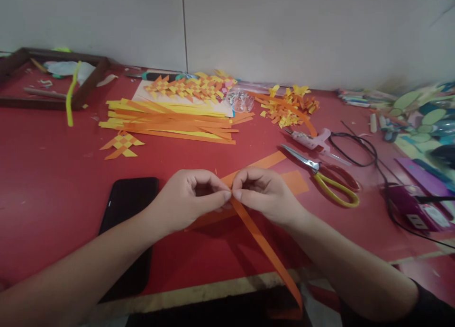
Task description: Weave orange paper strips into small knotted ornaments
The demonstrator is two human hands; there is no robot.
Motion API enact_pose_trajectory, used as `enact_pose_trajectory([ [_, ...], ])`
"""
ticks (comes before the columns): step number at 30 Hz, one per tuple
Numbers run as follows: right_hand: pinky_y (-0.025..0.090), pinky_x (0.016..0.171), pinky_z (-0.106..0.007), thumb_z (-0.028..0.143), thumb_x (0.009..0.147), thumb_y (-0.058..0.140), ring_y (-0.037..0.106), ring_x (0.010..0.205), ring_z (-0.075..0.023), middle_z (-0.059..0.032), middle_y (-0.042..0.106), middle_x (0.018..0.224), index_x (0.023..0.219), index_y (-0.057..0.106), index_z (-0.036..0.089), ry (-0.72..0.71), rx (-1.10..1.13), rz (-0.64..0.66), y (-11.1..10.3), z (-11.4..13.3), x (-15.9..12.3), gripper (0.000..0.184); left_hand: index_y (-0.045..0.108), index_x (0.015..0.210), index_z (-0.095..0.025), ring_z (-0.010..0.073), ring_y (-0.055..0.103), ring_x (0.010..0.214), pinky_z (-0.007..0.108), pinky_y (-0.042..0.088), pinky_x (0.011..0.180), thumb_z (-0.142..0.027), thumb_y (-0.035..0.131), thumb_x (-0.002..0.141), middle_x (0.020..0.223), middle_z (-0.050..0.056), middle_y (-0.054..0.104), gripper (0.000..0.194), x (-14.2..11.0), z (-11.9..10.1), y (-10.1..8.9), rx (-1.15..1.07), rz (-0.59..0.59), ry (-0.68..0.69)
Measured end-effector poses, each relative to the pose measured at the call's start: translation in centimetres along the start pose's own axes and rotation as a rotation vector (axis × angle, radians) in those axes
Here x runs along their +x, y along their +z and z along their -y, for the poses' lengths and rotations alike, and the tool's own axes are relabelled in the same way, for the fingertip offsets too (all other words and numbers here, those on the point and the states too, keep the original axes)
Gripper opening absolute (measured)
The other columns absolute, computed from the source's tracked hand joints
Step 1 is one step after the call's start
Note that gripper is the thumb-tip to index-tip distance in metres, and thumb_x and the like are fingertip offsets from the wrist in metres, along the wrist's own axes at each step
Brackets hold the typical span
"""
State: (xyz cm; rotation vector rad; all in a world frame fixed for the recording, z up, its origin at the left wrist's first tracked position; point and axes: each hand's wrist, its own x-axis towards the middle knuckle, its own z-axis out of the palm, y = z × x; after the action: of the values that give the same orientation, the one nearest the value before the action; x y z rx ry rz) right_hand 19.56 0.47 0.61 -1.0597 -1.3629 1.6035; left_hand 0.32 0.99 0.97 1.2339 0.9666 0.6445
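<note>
Both hands meet over the middle of the red table. My left hand pinches one part of an orange paper strip, thumb against fingers. Right beside it, my right hand pinches the same strip, fingertips almost touching the left ones. From there the strip's long tail hangs down past the table's front edge, its end folded or curled. The pinched part is hidden by the fingers. Flat orange paper pieces lie on the table beneath and behind the hands. A black phone lies under my left forearm.
Scissors with yellow and red handles lie right of my hands, near a pink glue gun and black cord. Yellow and orange strips, a woven paper fish and more woven pieces lie behind. A brown frame stands far left.
</note>
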Motion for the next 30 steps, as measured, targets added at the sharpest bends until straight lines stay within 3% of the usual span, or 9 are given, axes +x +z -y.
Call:
enact_pose_trajectory([
  [5,0.035,0.049,-0.021,0.016,0.071,0.066,0.043,0.052,-0.0072,0.0029,0.055,0.061,0.068,0.061,0.017,-0.009,-0.007,-0.022,0.1,-0.1,0.1,0.006,0.073,0.076,-0.018,0.0095,0.066,0.065,0.017,0.052,0.064,-0.026,0.073,0.079,0.07,0.0,0.074,0.009,0.0,-0.2,-0.2,-0.036,-0.036,0.02],
  [14,0.024,0.043,-0.021,0.016,0.07,0.063,0.033,0.046,-0.0046,0.0058,0.05,0.056,0.067,0.059,0.017,0.015,-0.026,-0.054,0.0,0.0,0.2,0.006,0.07,0.073,-0.016,0.0082,0.066,0.063,0.015,0.054,0.063,-0.023,0.074,0.078,0.067,-0.001,0.071,0.01,0.3,-0.7,-0.2,-0.126,-0.218,0.048],
  [30,0.024,0.047,-0.022,0.017,0.067,0.06,0.036,0.049,-0.0064,0.0056,0.049,0.055,0.063,0.056,0.017,0.097,-0.064,-0.097,-0.3,-0.2,0.4,0.005,0.06,0.073,-0.016,0.0091,0.06,0.061,0.019,0.058,0.058,-0.022,0.073,0.078,0.065,-0.003,0.058,0.016,1.2,-0.1,-0.8,-0.446,-0.537,0.11],
])
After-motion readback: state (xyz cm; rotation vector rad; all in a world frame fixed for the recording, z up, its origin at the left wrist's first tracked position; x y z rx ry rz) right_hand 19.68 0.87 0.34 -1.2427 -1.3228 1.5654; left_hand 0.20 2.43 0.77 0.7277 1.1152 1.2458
